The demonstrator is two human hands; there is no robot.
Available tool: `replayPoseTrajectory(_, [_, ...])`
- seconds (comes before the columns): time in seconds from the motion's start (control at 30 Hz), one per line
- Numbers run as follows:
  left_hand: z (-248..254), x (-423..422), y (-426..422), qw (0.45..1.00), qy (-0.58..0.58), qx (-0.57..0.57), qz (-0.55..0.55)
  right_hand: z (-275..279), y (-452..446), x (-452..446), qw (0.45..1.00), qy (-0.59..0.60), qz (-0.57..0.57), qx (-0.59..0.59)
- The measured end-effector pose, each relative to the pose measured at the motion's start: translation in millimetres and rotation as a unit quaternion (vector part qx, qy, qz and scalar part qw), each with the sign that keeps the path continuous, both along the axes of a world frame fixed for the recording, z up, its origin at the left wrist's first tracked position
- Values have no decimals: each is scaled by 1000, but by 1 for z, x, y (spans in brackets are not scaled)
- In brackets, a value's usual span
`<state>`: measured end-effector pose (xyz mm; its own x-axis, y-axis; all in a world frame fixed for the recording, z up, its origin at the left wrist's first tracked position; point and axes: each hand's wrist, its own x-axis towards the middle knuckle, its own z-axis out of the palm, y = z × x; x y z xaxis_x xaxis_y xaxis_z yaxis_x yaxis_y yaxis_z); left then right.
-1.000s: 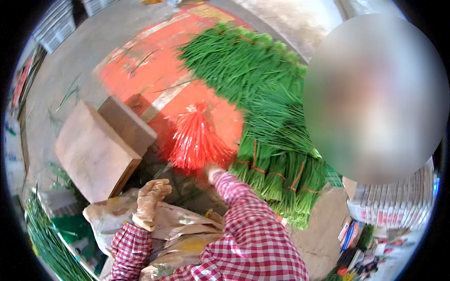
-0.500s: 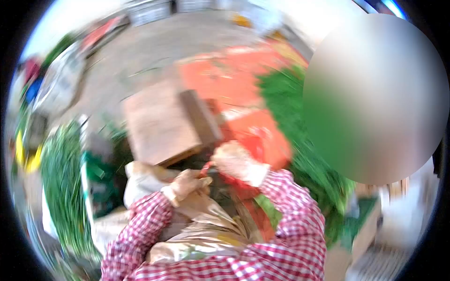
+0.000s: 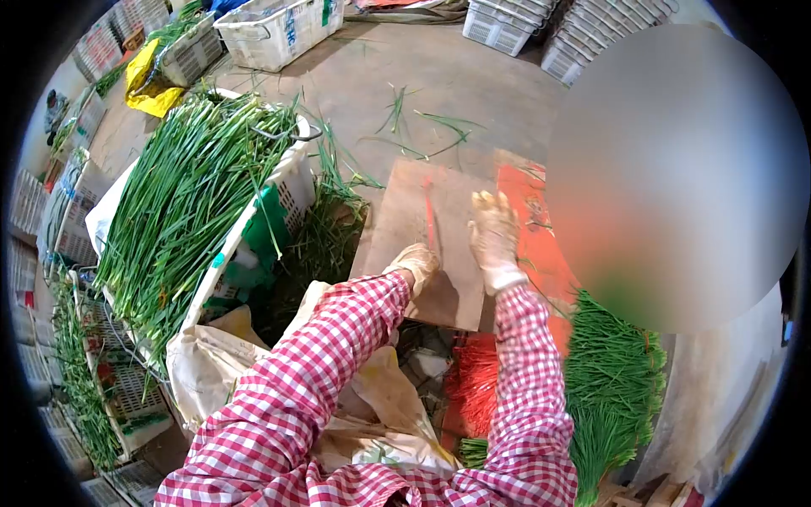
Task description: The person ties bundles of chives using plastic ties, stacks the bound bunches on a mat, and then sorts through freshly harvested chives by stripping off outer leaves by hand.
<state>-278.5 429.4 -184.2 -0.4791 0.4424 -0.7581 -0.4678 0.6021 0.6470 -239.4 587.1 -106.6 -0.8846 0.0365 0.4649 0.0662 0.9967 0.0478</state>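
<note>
brimming w/ grn stalks (image 3: 190, 211): wht crate (image 3: 294, 182), left of l hand (image 3: 417, 265)

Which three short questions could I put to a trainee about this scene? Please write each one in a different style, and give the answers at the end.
1. What lies on the brown board, just beyond the left hand?
A) a knife
B) a red strip
C) a yellow bag

2. True or false: the right hand is gloved.

3. Fill in the missing word: the long green leaves beside the left arm are heaped in a white ____.

Key: 1. B. 2. True. 3. crate.
</note>
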Motion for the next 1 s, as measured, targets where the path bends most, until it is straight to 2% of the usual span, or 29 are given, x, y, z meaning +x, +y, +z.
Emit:
replayPoseTrajectory(0.03, [-15, -6, 1, 999, -20, -23, -13, -2, 7, 6, 1000, -7, 3, 0])
replayPoseTrajectory(0.07, [-15, -7, -1, 999, -27, -25, -11, -8, 12, 12, 987, -79, -45, -129])
replayPoseTrajectory(0.1, [-14, -4, -2, 999, -16, -38, -24, -15, 14, 18, 950, -153, -95, -256])
replayPoseTrajectory(0.13, [-5, 3, -4, 998, -7, -51, -36, -33, 11, 20, 947, -163, -96, -259])
replayPoseTrajectory(0.17, [8, 7, -5, 997, 6, -63, -48, -59, 8, 19, 927, -177, -105, -313])
replayPoseTrajectory(0.23, [35, 11, -4, 993, 40, -83, -70, -23, -24, 15, 856, -299, -143, -396])
replayPoseTrajectory(0.27, [41, 10, -2, 991, 57, -92, -75, -30, -24, 11, 858, -304, -136, -392])
replayPoseTrajectory(0.3, [45, 5, -5, 985, 100, -89, -106, -40, -26, 3, 835, -349, -139, -403])
replayPoseTrajectory(0.33, [64, 17, -15, 979, 141, 4, -149, -44, -39, -11, 811, -395, -129, -413])
replayPoseTrajectory(0.37, [71, 21, -19, 954, 215, -30, -206, -40, -42, -20, 807, -437, -128, -376])
replayPoseTrajectory(0.4, [79, 26, -22, 920, 288, -69, -258, -47, -46, -16, 719, -406, -129, -549])
replayPoseTrajectory(0.43, [71, 33, -17, 928, 283, -85, -229, -55, -48, -11, 603, -360, -142, -698])
replayPoseTrajectory(0.47, [27, 43, -1, 873, 350, -149, -304, -81, -44, -12, 606, -276, -88, -741])
replayPoseTrajectory(0.5, [53, 58, -7, 864, 365, -126, -324, -73, -45, -17, 700, -284, -136, -641])
replayPoseTrajectory(0.53, [79, 76, -17, 869, 384, -128, -284, -73, -46, -16, 694, -270, -92, -661])
replayPoseTrajectory(0.57, [74, 89, -25, 877, 383, -143, -251, -77, -42, -19, 719, -281, -85, -630])
replayPoseTrajectory(0.67, [63, 141, -28, 824, 491, 53, -278, -53, -49, -11, 769, -304, -103, -553])
replayPoseTrajectory(0.73, [72, 146, -48, 807, 555, 183, -89, -52, -42, -19, 790, -331, -123, -502])
replayPoseTrajectory(0.77, [84, 143, -64, 828, 526, 160, -114, -50, -38, -17, 786, -329, -120, -510])
replayPoseTrajectory(0.8, [132, 141, -109, 837, 512, 130, -145, -56, -31, -18, 776, -330, -117, -524])
replayPoseTrajectory(0.83, [180, 138, -155, 843, 498, 100, -176, -50, -32, -20, 883, -319, -136, -317])
replayPoseTrajectory(0.87, [196, 140, -191, 856, 492, 91, -134, -44, -34, -25, 886, -315, -130, -313])
replayPoseTrajectory(0.9, [204, 146, -220, 868, 480, 82, -94, -26, -49, -19, 934, -285, -127, -175])
replayPoseTrajectory(0.93, [191, 147, -244, 835, 541, 85, -58, -14, -60, -17, 961, -245, -121, -32])
replayPoseTrajectory(0.97, [199, 154, -270, 839, 538, 79, -13, -13, -55, -30, 953, -280, -106, -50])
replayPoseTrajectory(1.0, [176, 156, -288, 861, 498, 90, 44, 0, -71, -31, 954, -278, -104, -48])
